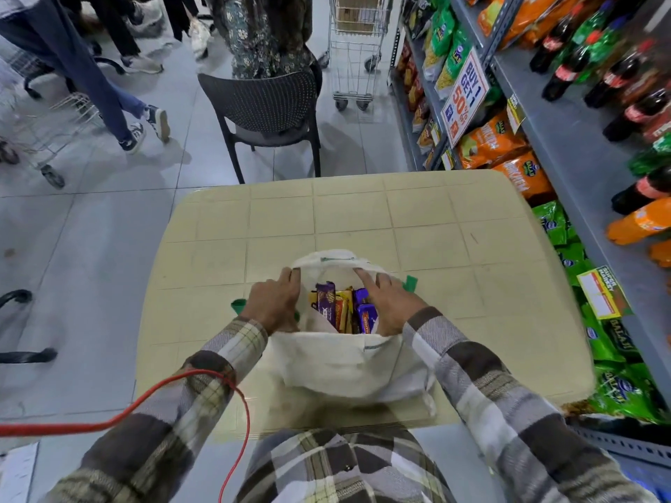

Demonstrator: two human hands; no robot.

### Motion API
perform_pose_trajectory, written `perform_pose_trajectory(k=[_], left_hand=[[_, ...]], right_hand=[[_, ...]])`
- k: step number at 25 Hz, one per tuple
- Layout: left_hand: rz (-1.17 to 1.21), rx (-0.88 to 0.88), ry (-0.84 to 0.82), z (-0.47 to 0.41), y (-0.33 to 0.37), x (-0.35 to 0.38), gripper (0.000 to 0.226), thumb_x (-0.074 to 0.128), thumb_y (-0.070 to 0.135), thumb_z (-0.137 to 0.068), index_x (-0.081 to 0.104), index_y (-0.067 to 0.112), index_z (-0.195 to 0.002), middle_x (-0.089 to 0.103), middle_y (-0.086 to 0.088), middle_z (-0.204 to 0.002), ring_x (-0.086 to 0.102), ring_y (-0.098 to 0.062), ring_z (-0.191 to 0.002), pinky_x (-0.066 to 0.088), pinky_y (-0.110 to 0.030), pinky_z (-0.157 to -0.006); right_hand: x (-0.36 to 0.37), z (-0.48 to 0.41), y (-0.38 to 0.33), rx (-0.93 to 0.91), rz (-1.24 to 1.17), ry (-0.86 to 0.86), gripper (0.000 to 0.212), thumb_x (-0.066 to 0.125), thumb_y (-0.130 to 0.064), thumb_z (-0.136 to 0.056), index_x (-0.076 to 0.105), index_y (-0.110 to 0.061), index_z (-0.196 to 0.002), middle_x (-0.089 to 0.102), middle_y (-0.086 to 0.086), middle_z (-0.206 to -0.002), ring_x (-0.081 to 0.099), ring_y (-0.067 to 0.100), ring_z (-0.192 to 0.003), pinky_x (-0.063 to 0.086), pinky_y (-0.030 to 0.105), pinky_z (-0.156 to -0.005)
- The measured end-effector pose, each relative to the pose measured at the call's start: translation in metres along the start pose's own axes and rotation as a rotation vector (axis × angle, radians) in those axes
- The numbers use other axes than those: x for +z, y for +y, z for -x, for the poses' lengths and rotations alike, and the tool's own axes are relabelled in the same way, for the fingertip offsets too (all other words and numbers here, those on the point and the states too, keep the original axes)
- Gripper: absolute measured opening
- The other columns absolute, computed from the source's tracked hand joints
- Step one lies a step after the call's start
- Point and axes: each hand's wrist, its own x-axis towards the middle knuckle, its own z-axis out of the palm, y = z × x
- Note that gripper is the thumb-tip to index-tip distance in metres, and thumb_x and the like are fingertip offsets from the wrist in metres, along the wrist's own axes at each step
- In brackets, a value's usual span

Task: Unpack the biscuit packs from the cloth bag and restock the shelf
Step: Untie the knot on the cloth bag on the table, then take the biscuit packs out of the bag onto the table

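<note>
Shop aisle, with a pale yellow counter [363, 212] set beside the shelf [566, 114] of snack bags and bottles on the right. On it stands the cloth bag [345, 361], mouth up. The left hand [274, 303] pinches the bag's left rim; the right hand [390, 308] rests on the right rim, fingers spread and holding nothing. Between them the biscuit packs [343, 308] stand on end, long axis roughly upright, just beside the right hand's grip, which looks slightly nearer. Their lower parts and their number are hidden by the cloth.
</note>
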Motion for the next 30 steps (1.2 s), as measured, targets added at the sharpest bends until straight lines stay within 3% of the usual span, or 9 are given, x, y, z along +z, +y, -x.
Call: perform_pose_trajectory(k=[3, 6, 11, 14, 17, 20, 23, 27, 30], left_hand=[[-0.084, -0.163, -0.133, -0.008, -0.014, 0.022, 0.086, 0.076, 0.033, -0.075, 0.029, 0.009, -0.143, 0.035, -0.008, -0.135, 0.050, -0.032, -0.112, 0.054, -0.041, -0.079], [-0.002, -0.312, -0.337, -0.009, -0.029, 0.053, 0.099, 0.077, 0.025, -0.073, 0.016, 0.013, -0.150, 0.031, -0.007, -0.143, 0.042, -0.034, -0.126, 0.047, -0.042, -0.096], [0.239, -0.275, -0.401, -0.006, -0.027, 0.081, 0.108, 0.073, 0.025, -0.074, 0.001, 0.019, -0.154, 0.026, -0.006, -0.145, 0.035, -0.033, -0.133, 0.042, -0.049, -0.107], [0.470, -0.160, -0.462, -0.009, -0.052, 0.056, 0.114, 0.084, 0.024, -0.071, 0.008, 0.021, -0.156, 0.017, -0.011, -0.157, 0.019, -0.037, -0.146, 0.026, -0.051, -0.118], [0.710, -0.213, -0.229, -0.002, -0.081, 0.009, 0.100, 0.091, 0.026, -0.064, 0.038, 0.018, -0.148, 0.030, -0.013, -0.155, 0.035, -0.034, -0.139, 0.035, -0.046, -0.114], [0.832, -0.154, 0.201, 0.000, -0.052, -0.022, 0.051, 0.087, 0.035, -0.069, 0.066, 0.020, -0.113, 0.061, -0.004, -0.118, 0.061, -0.019, -0.101, 0.051, -0.030, -0.082], [0.893, -0.117, 0.166, -0.019, 0.019, -0.027, 0.029, 0.077, 0.033, -0.080, 0.070, 0.008, -0.092, 0.072, -0.006, -0.091, 0.068, -0.019, -0.081, 0.055, -0.031, -0.069], [0.644, -0.274, 0.097, -0.039, 0.069, 0.002, 0.034, 0.070, 0.028, -0.084, 0.061, 0.002, -0.104, 0.063, -0.017, -0.108, 0.064, -0.033, -0.098, 0.054, -0.041, -0.083], [0.540, -0.367, 0.119, -0.040, 0.076, 0.017, 0.057, 0.074, 0.036, -0.081, 0.048, 0.004, -0.120, 0.057, -0.016, -0.117, 0.062, -0.033, -0.104, 0.053, -0.041, -0.086]], right_hand=[[0.003, -0.014, 0.013, 0.137, 0.106, -0.157, 0.131, 0.085, -0.017, -0.064, -0.010, -0.033, -0.154, 0.019, 0.023, -0.152, 0.019, 0.046, -0.141, 0.039, 0.056, -0.107], [0.037, -0.003, 0.031, 0.256, 0.132, -0.220, 0.120, 0.080, -0.025, -0.073, -0.006, -0.034, -0.155, 0.011, 0.017, -0.159, 0.018, 0.044, -0.144, 0.032, 0.055, -0.113], [0.067, 0.008, 0.034, 0.247, 0.063, -0.174, 0.129, 0.084, -0.035, -0.071, -0.015, -0.032, -0.155, -0.013, 0.012, -0.163, 0.006, 0.041, -0.149, 0.020, 0.057, -0.119], [0.051, 0.006, 0.041, 0.238, 0.050, -0.235, 0.124, 0.081, -0.051, -0.070, -0.007, -0.037, -0.155, -0.005, 0.007, -0.165, 0.006, 0.039, -0.149, 0.017, 0.059, -0.116], [0.022, 0.007, 0.041, 0.165, 0.086, -0.106, 0.081, 0.062, -0.063, -0.082, 0.029, -0.035, -0.150, 0.036, 0.005, -0.155, 0.034, 0.030, -0.138, 0.025, 0.050, -0.106], [-0.012, -0.004, 0.022, -0.024, -0.060, 0.229, 0.047, 0.057, -0.043, -0.094, 0.048, -0.029, -0.138, 0.059, 0.000, -0.131, 0.050, 0.021, -0.119, 0.033, 0.043, -0.101], [-0.035, -0.024, -0.005, -0.240, -0.050, 0.321, 0.043, 0.062, -0.025, -0.094, 0.053, -0.025, -0.136, 0.060, 0.000, -0.129, 0.052, 0.021, -0.119, 0.039, 0.039, -0.101], [-0.034, -0.049, -0.018, -0.373, 0.095, 0.200, 0.044, 0.062, -0.011, -0.092, 0.057, -0.023, -0.134, 0.057, -0.001, -0.136, 0.047, 0.021, -0.126, 0.037, 0.038, -0.101], [-0.022, -0.062, -0.018, -0.448, 0.189, 0.139, 0.049, 0.061, -0.007, -0.090, 0.055, -0.023, -0.136, 0.051, -0.003, -0.143, 0.042, 0.020, -0.128, 0.034, 0.037, -0.100]])
